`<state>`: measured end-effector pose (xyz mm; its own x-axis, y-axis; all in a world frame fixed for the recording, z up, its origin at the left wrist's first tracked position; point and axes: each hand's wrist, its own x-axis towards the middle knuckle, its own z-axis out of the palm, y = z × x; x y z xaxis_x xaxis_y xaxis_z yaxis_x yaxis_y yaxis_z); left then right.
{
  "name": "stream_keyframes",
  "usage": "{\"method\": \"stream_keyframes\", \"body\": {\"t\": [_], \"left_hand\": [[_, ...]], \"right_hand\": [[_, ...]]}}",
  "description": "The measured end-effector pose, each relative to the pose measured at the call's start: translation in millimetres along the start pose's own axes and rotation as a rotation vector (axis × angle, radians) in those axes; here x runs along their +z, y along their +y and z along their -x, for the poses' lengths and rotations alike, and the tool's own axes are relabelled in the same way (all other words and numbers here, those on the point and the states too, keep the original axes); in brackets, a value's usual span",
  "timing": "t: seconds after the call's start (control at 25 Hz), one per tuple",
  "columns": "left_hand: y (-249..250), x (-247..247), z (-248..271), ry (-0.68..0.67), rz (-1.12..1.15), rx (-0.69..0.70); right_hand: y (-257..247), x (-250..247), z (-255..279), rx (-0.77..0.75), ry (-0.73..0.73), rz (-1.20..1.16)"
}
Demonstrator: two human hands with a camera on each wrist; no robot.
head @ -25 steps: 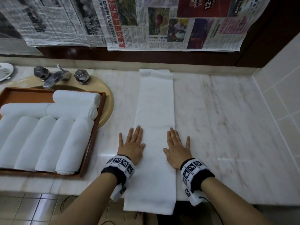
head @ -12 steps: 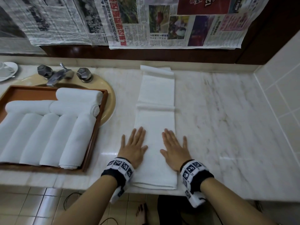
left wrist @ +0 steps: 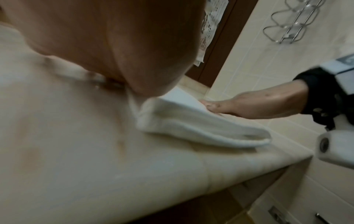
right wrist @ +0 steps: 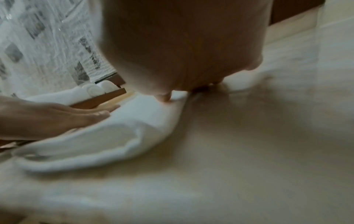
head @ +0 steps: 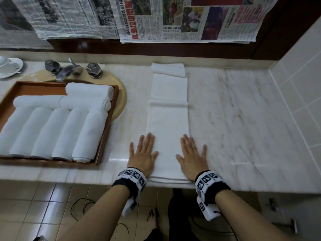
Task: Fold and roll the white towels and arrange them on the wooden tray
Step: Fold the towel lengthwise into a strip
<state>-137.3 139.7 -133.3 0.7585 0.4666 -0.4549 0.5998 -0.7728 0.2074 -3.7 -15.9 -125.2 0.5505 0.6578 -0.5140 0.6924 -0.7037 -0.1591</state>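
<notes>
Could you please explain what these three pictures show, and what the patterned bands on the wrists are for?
No machine here: a person works bare-handed. One camera sits on the head; the patterned bands carry one camera per wrist, hence the two blurry close-ups. The left hand and right hand press flat on a folded white towel lying lengthwise on the marble counter; nothing is gripped. Beside it, a wooden tray resting over the sink holds rolled towels. Newspapers hang behind.

A bathroom: a marble worktop with an inset basin and chrome taps beyond the left hand, tiled wall right of the right hand.
</notes>
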Motion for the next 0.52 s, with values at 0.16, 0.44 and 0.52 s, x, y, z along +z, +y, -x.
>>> {"method": "stream_keyframes", "body": {"t": [0.16, 0.44, 0.52], "left_hand": [[0.6, -5.1, -0.7, 0.026, 0.027, -0.07], [-9.0, 17.8, 10.5, 0.067, -0.114, 0.199], [-15.2, 15.5, 13.0, 0.083, -0.128, 0.233]], "right_hand": [[-3.3, -9.4, -1.2, 0.118, -0.002, -0.048], [-0.7, 14.4, 7.5, -0.159, 0.052, 0.108], [8.3, 11.7, 10.0, -0.206, 0.024, 0.161]]}}
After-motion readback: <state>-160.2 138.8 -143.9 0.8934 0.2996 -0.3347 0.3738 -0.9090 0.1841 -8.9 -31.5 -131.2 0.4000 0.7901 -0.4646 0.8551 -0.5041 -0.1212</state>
